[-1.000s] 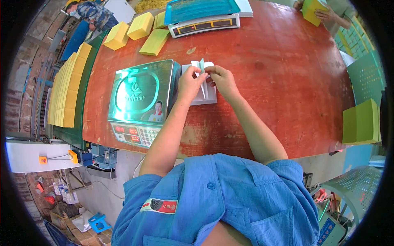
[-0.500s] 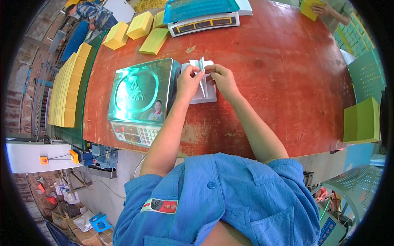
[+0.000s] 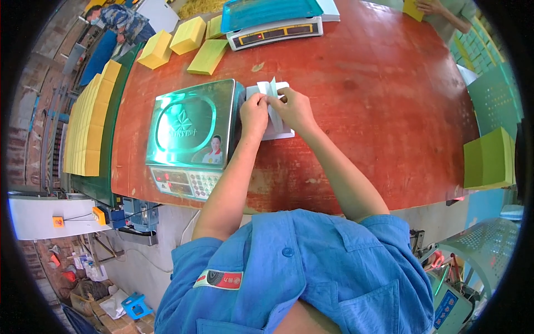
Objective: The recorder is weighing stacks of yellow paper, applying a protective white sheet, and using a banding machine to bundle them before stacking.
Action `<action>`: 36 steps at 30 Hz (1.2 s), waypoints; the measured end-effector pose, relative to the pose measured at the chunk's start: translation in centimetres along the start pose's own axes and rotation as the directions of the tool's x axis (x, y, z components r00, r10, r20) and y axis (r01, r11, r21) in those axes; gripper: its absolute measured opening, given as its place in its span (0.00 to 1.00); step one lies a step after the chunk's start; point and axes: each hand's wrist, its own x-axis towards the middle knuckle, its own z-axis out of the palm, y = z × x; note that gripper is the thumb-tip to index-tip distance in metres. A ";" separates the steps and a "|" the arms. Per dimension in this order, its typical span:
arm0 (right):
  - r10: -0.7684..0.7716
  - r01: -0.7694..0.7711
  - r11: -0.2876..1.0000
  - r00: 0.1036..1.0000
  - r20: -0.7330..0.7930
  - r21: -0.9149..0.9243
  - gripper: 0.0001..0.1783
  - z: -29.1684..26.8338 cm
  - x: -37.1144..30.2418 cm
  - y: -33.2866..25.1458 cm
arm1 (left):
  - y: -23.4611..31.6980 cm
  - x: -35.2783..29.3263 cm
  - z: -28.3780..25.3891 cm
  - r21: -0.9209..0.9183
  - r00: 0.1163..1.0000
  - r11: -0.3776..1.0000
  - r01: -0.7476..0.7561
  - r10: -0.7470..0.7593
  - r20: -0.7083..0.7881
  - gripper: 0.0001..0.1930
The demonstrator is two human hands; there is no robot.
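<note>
White paper sheets stand partly raised from a white stack of paper lying just right of the metal-topped scale. My left hand pinches the raised paper at its left side. Close against it, my right hand has its fingers closed on the same paper from the right. The fingertips of both hands nearly meet in front of the sheets. How many sheets they grip is hidden by the fingers.
A second scale with a blue tray stands at the far edge of the red table. Yellow blocks sit left of it, with a long row further left. Another block is at right. Two other people are beyond the table.
My right hand has moved inward and down against my left, and its fingers have closed on the paper. The raised sheets lean slightly differently. At the far right, a person's yellow block has shifted up.
</note>
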 end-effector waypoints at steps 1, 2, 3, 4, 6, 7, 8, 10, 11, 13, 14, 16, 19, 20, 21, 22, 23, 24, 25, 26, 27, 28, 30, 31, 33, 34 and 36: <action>-0.005 0.005 1.000 1.000 0.003 0.001 0.21 0.2 0.3 0.1 | -0.2 -0.1 -0.1 -0.017 0.999 0.999 -0.039 0.039 -0.028 0.07; -0.025 0.026 0.998 1.000 0.017 -0.058 0.20 0.3 0.7 0.2 | -0.4 -0.1 -0.2 -0.031 0.995 0.996 -0.081 0.079 -0.057 0.06; -0.047 0.050 0.992 0.998 0.031 -0.116 0.19 0.4 1.0 0.1 | -0.5 0.0 -0.4 -0.030 0.994 0.996 -0.085 0.083 -0.065 0.06; -0.049 0.052 0.991 0.998 0.028 -0.120 0.19 0.4 0.9 0.3 | -0.1 -0.2 -0.2 -0.054 0.994 0.995 -0.084 0.079 -0.080 0.06; -0.071 0.055 0.989 0.992 -0.108 -0.140 0.14 -0.1 0.9 0.5 | 1.1 -0.6 -0.1 -0.086 0.992 0.992 -0.097 0.089 -0.090 0.07; -0.063 0.041 0.987 0.989 -0.136 -0.153 0.14 -0.8 0.6 0.8 | 2.8 -1.5 0.2 -0.007 0.975 0.987 -0.158 0.155 -0.156 0.10; -0.069 0.052 0.994 0.979 -0.192 -0.092 0.12 -1.8 0.1 0.8 | 4.9 -2.5 0.8 0.062 0.950 0.973 -0.223 0.231 -0.209 0.13; -0.095 0.141 0.979 0.954 -0.283 0.146 0.06 -3.2 -1.5 0.7 | 7.1 -3.9 -0.8 0.141 0.913 0.946 -0.292 0.320 -0.254 0.17; -0.128 0.171 0.979 0.943 -0.307 0.115 0.05 -3.6 -2.5 0.2 | 8.5 -4.9 -1.8 0.059 0.867 0.905 -0.421 0.421 -0.265 0.18; -0.212 0.267 0.959 0.898 -0.386 0.093 0.05 -4.3 -3.9 -0.2 | 8.8 -4.7 -3.1 0.043 0.822 0.838 -0.544 0.542 -0.175 0.24; -0.121 0.180 0.975 0.920 -0.373 0.129 0.07 -5.5 -4.8 0.2 | 10.8 -6.3 -2.7 -0.359 0.969 0.903 -0.234 0.245 -0.018 0.17; -0.036 0.145 0.959 0.916 -0.399 0.245 0.10 -7.9 -7.5 -0.1 | 13.6 -8.1 -2.4 -0.605 0.972 0.782 -0.148 0.228 0.057 0.10; 0.142 0.013 0.958 0.846 -0.513 0.287 0.12 -14.2 -13.0 3.2 | 12.8 -8.2 1.9 -0.639 0.908 0.762 0.101 0.192 0.373 0.08; 0.159 0.008 0.960 0.807 -0.569 0.281 0.12 -15.9 -14.8 5.3 | 13.3 -8.2 3.3 -0.625 0.824 0.769 0.137 0.261 0.502 0.07; 0.178 0.003 0.958 0.779 -0.601 0.287 0.12 -17.0 -16.8 5.8 | 14.6 -9.0 3.3 -0.585 0.788 0.804 0.108 0.289 0.543 0.06; 0.218 -0.024 0.953 0.744 -0.631 0.302 0.11 -18.4 -18.6 6.8 | 16.2 -9.8 4.3 -0.533 0.742 0.841 0.093 0.299 0.600 0.05; 0.229 -0.030 0.956 0.701 -0.675 0.292 0.10 -19.7 -20.3 8.1 | 17.6 -10.3 5.5 -0.487 0.667 0.872 0.036 0.342 0.662 0.04; 0.236 -0.038 0.959 0.654 -0.718 0.280 0.09 -21.1 -21.8 9.1 | 19.1 -10.8 6.9 -0.448 0.584 0.894 -0.026 0.377 0.719 0.04; 0.286 -0.072 0.949 0.606 -0.742 0.306 0.09 -22.3 -23.4 9.7 | 21.1 -11.4 8.1 -0.382 0.511 0.918 -0.108 0.381 0.770 0.03; 0.329 -0.098 0.937 0.567 -0.756 0.334 0.09 -23.4 -24.8 10.2 | 23.0 -12.2 9.3 -0.436 0.439 0.852 -0.291 0.524 0.730 0.02; 0.358 -0.145 0.931 0.533 -0.766 0.334 0.09 -24.2 -26.0 11.1 | 24.8 -12.8 10.6 -0.480 0.346 0.754 -0.448 0.641 0.685 0.03; 0.349 -0.132 0.934 0.525 -0.776 0.331 0.09 -25.2 -27.4 11.5 | 26.9 -13.6 11.9 -0.518 0.232 0.625 -0.584 0.740 0.631 0.04; 0.407 -0.160 0.911 0.490 -0.771 0.379 0.09 -26.9 -29.4 12.2 | 31.7 -15.5 13.9 -0.547 0.167 0.538 -0.641 0.794 0.585 0.03; 0.408 -0.156 0.911 0.473 -0.781 0.382 0.09 -27.7 -30.4 13.0 | 34.1 -16.3 15.6 -0.586 0.090 0.460 -0.668 0.831 0.549 0.03; 0.487 -0.179 0.871 0.436 -0.757 0.457 0.08 -29.1 -31.6 14.2 | 38.8 -17.1 18.4 -0.624 0.168 0.548 -0.556 0.810 0.562 0.02; 0.484 -0.169 0.872 0.434 -0.760 0.459 0.08 -29.8 -32.1 15.1 | 41.3 -17.6 20.1 -0.657 0.248 0.629 -0.415 0.773 0.584 0.03; 0.526 -0.070 0.829 0.435 -0.730 0.555 0.08 -30.9 -32.7 16.8 | 46.8 -19.3 24.0 -0.737 0.332 0.666 0.113 0.674 0.660 0.04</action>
